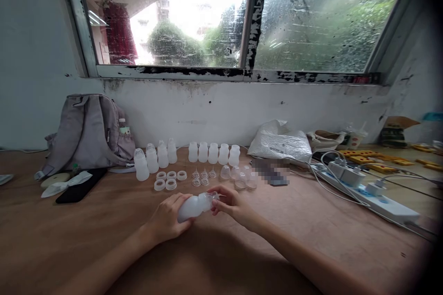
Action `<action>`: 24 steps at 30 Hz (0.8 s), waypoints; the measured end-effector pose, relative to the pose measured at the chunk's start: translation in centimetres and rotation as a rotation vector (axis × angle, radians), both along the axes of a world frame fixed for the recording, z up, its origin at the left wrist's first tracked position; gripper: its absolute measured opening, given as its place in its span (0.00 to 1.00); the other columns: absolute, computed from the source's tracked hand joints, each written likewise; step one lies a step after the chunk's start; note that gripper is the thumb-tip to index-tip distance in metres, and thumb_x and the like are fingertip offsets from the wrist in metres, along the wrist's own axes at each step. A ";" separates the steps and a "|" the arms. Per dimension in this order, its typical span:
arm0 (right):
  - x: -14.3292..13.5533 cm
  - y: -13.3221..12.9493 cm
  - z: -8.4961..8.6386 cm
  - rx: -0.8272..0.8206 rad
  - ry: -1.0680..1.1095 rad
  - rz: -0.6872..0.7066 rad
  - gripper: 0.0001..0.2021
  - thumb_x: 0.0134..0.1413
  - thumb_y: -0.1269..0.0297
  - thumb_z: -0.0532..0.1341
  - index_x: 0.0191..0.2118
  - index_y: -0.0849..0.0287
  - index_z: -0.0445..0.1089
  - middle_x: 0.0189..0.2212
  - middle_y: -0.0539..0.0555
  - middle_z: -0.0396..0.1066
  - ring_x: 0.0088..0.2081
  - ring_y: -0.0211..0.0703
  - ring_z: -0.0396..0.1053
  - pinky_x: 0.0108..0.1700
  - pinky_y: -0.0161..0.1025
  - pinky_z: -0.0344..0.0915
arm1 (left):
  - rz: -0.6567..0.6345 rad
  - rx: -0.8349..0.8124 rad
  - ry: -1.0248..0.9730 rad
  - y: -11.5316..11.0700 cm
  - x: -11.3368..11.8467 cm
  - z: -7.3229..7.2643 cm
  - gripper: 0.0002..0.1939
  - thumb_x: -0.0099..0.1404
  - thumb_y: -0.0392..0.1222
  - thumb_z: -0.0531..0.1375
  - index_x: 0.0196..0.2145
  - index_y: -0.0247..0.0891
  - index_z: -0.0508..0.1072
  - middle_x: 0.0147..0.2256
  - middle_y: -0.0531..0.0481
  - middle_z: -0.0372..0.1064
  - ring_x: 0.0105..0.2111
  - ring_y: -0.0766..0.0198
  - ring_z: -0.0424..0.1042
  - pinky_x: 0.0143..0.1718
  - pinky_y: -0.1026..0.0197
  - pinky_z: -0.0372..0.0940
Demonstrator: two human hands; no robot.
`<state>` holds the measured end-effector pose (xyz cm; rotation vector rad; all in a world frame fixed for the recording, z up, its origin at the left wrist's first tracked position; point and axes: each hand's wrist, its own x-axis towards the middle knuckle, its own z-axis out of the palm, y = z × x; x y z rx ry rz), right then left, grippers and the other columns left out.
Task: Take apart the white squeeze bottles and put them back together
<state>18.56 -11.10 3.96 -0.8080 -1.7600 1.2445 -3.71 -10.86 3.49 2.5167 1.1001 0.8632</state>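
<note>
Wrapping around the body of a milky bottle point(191, 207), the left grip point(171, 215) holds it tilted over the surface point(114, 221), near the white rings point(170, 184); the right grip point(224, 200) closes fingertips on its clear top point(214, 196). It looks light, smooth and perhaps slightly squeezable; the broad body seems the surest hold, the top better pinched gently.

No lettering, brand or number can be read. The drink bottle point(124, 129) in the side pocket of the backpack point(86, 133) bears a pale green label, its print too small to make out. The silvery plastic package point(280, 140) carries a small greyish printed patch, and the cup point(355, 139) near the wall has faint reddish marks, both illegible.
</note>
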 end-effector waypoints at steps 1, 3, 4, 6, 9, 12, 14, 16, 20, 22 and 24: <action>-0.3 0.0 -0.2 0.027 -0.027 -0.011 0.17 0.48 0.55 0.57 0.42 0.60 0.61 0.28 0.51 0.65 0.29 0.36 0.65 0.33 0.37 0.65 | -0.007 0.037 0.030 -0.2 0.2 -0.1 0.24 0.54 0.47 0.56 0.49 0.40 0.60 0.42 0.46 0.64 0.41 0.56 0.64 0.43 0.57 0.58; -0.7 0.1 -0.4 0.102 -0.116 -0.068 0.18 0.50 0.53 0.55 0.42 0.61 0.61 0.23 0.49 0.64 0.24 0.34 0.64 0.27 0.33 0.63 | -0.010 0.087 0.064 -0.4 0.6 -0.4 0.26 0.56 0.49 0.54 0.51 0.41 0.57 0.43 0.45 0.64 0.41 0.56 0.64 0.42 0.57 0.59; -0.9 0.3 -0.3 0.137 -0.187 -0.123 0.17 0.51 0.52 0.53 0.40 0.61 0.62 0.21 0.48 0.63 0.22 0.33 0.63 0.24 0.32 0.60 | -0.004 0.109 0.069 -0.5 0.8 -0.6 0.26 0.56 0.50 0.53 0.52 0.40 0.57 0.43 0.45 0.64 0.41 0.56 0.64 0.42 0.57 0.59; -1.0 0.7 0.2 0.168 -0.375 -0.246 0.20 0.53 0.49 0.49 0.30 0.63 0.65 0.15 0.47 0.59 0.16 0.31 0.58 0.19 0.31 0.55 | 0.014 0.154 0.071 -0.4 1.3 -1.0 0.26 0.57 0.52 0.52 0.51 0.38 0.57 0.42 0.43 0.64 0.41 0.55 0.64 0.41 0.56 0.60; -0.8 1.1 1.3 0.134 -0.555 -0.282 0.25 0.54 0.48 0.44 0.20 0.63 0.63 0.12 0.48 0.56 0.14 0.30 0.55 0.18 0.30 0.54 | 0.033 0.200 0.073 -0.1 1.8 -1.5 0.27 0.57 0.54 0.52 0.50 0.36 0.59 0.41 0.42 0.65 0.39 0.54 0.64 0.40 0.55 0.60; -0.4 1.0 1.8 0.104 -0.413 -0.085 0.18 0.50 0.49 0.52 0.37 0.60 0.63 0.27 0.51 0.65 0.23 0.32 0.62 0.20 0.29 0.59 | 0.052 0.203 0.045 0.1 2.0 -1.6 0.26 0.57 0.53 0.51 0.50 0.36 0.59 0.41 0.42 0.65 0.39 0.54 0.64 0.40 0.55 0.59; -0.2 0.8 1.4 0.070 -0.317 0.034 0.21 0.46 0.51 0.57 0.44 0.58 0.58 0.33 0.51 0.64 0.26 0.33 0.64 0.22 0.30 0.61 | 0.057 0.204 0.035 0.2 1.9 -1.6 0.25 0.57 0.53 0.52 0.48 0.36 0.60 0.40 0.43 0.65 0.39 0.55 0.64 0.40 0.55 0.59; -0.2 0.7 0.7 0.024 -0.321 0.049 0.21 0.46 0.50 0.57 0.41 0.60 0.58 0.27 0.50 0.64 0.23 0.33 0.64 0.20 0.30 0.60 | 0.067 0.215 0.045 0.0 1.9 -1.6 0.23 0.57 0.53 0.52 0.46 0.37 0.62 0.39 0.43 0.65 0.38 0.55 0.64 0.39 0.56 0.59; -0.8 0.5 -0.5 0.134 -0.488 -0.149 0.19 0.51 0.48 0.50 0.29 0.62 0.61 0.17 0.47 0.60 0.16 0.31 0.57 0.17 0.30 0.51 | 0.093 0.209 0.147 -0.4 1.9 -1.6 0.20 0.58 0.52 0.51 0.43 0.36 0.61 0.37 0.43 0.66 0.34 0.56 0.66 0.33 0.57 0.59; -1.2 0.3 -0.5 0.290 -0.560 -0.261 0.20 0.52 0.49 0.49 0.23 0.62 0.60 0.16 0.47 0.58 0.18 0.31 0.56 0.20 0.31 0.49 | 0.101 0.193 0.210 -0.6 1.9 -1.5 0.18 0.59 0.52 0.49 0.40 0.36 0.61 0.33 0.44 0.66 0.31 0.57 0.66 0.30 0.58 0.59; -1.5 0.1 -0.3 0.374 -0.589 -0.313 0.21 0.53 0.49 0.49 0.20 0.62 0.60 0.16 0.48 0.59 0.20 0.32 0.56 0.22 0.32 0.49 | 0.098 0.194 0.236 -0.7 2.0 -1.3 0.18 0.59 0.53 0.48 0.39 0.36 0.62 0.32 0.45 0.65 0.30 0.57 0.66 0.29 0.58 0.58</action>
